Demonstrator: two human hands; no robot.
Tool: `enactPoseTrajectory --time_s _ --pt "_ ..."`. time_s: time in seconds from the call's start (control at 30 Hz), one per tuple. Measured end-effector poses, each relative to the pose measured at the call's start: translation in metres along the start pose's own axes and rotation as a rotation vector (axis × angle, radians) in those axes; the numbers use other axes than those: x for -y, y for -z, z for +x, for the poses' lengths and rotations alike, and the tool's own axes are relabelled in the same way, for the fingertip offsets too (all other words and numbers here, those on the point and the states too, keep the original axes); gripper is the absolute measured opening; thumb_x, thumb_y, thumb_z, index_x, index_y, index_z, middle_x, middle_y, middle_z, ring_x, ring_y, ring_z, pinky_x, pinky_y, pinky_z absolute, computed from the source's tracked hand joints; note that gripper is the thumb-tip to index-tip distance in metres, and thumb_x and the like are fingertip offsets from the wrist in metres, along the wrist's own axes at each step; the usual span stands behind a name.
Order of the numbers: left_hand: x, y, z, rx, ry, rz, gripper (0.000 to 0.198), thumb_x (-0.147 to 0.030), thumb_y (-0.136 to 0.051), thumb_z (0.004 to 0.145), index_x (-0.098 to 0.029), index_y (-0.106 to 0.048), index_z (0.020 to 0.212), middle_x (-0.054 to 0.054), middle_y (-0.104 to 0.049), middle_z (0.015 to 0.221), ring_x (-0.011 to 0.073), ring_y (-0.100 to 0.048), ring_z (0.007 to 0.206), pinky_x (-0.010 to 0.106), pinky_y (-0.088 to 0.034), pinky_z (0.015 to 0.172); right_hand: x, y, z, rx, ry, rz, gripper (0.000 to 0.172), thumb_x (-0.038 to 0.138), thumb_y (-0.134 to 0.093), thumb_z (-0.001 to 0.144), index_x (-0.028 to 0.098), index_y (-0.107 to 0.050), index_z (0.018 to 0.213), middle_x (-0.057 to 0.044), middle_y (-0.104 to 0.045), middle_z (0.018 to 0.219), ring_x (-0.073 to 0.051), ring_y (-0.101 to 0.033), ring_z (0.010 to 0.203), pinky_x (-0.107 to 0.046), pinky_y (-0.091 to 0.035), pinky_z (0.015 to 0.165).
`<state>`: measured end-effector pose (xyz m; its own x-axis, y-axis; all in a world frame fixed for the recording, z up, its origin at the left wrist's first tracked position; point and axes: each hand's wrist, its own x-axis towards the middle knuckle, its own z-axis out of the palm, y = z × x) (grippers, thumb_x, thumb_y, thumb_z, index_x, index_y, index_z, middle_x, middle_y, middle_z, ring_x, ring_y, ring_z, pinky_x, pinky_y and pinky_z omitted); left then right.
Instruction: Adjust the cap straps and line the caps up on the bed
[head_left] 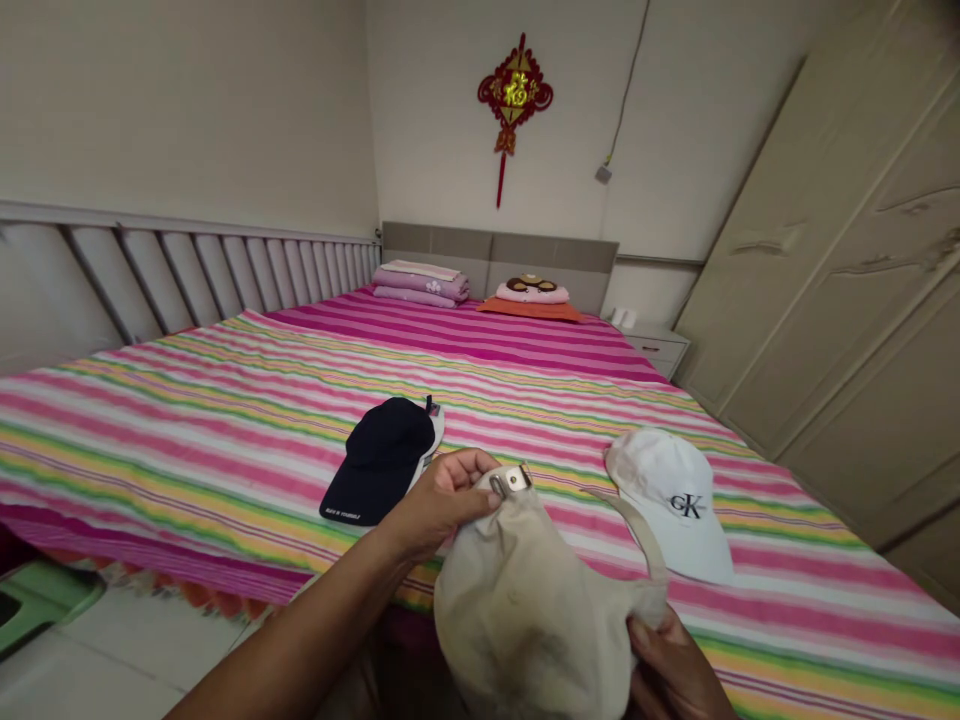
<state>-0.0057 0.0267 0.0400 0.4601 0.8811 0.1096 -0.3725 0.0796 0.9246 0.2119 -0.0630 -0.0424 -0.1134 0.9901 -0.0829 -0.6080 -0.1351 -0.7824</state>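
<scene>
A beige baseball cap (pixel 525 600) is held up over the bed's near edge, its back opening facing away to the right. My left hand (pixel 450 500) pinches it by the metal strap buckle, thumb on top. At the lower right my right hand (pixel 667 660) grips the cap's other side, where the loose strap (pixel 637 525) starts and curls upward, its end free of the buckle. On the bed left of the held cap lies a dark navy cap (pixel 382 450), brim toward me. A white cap (pixel 667 490) with black letters rests on the right.
The bed has a striped sheet (pixel 225 400). Folded purple bedding (pixel 420 285) and a pink pillow (pixel 532 292) lie by the headboard (pixel 547 260). A white railing (pixel 225 265) borders the left, a wardrobe (pixel 832 290) the right. A green stool (pixel 56 600) stands lower left.
</scene>
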Motion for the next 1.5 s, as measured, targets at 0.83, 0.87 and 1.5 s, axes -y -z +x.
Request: enactPoseTrajectory --time_s 0.83,0.87,1.5 --pt "-0.026 -0.012 -0.018 0.169 -0.059 0.351 0.032 -0.025 -0.071 0.057 -0.017 -0.064 0.087 0.001 -0.059 0.068 0.009 -0.048 0.057 0.019 -0.036 0.053 0.025 -0.064 0.004 0.239 0.164 -0.069 0.008 0.026 -0.057 0.075 0.02 -0.053 0.076 0.005 -0.046 0.046 -0.007 -0.035 0.039 -0.02 -0.029 0.042" --pt "-0.024 -0.012 -0.019 0.147 -0.06 0.383 0.03 -0.025 -0.071 0.057 -0.016 -0.065 0.085 0.0 -0.059 0.067 0.0089 -0.048 0.057 0.019 -0.036 0.053 0.02 -0.064 0.004 0.226 0.161 -0.067 0.008 0.027 -0.055 0.077 0.02 -0.053 0.078 0.006 -0.044 0.044 -0.006 -0.033 0.037 -0.019 -0.028 0.041" --pt "0.016 -0.044 -0.014 0.167 0.204 -0.232 0.028 -0.014 -0.075 0.053 -0.014 -0.059 0.076 0.005 -0.064 0.074 0.0116 -0.058 0.06 0.023 -0.043 0.057 0.022 -0.082 0.013 0.078 0.099 -0.214 0.033 0.039 -0.069 0.061 0.02 -0.048 0.076 0.012 -0.037 0.035 -0.003 -0.023 0.027 -0.017 -0.016 0.03"
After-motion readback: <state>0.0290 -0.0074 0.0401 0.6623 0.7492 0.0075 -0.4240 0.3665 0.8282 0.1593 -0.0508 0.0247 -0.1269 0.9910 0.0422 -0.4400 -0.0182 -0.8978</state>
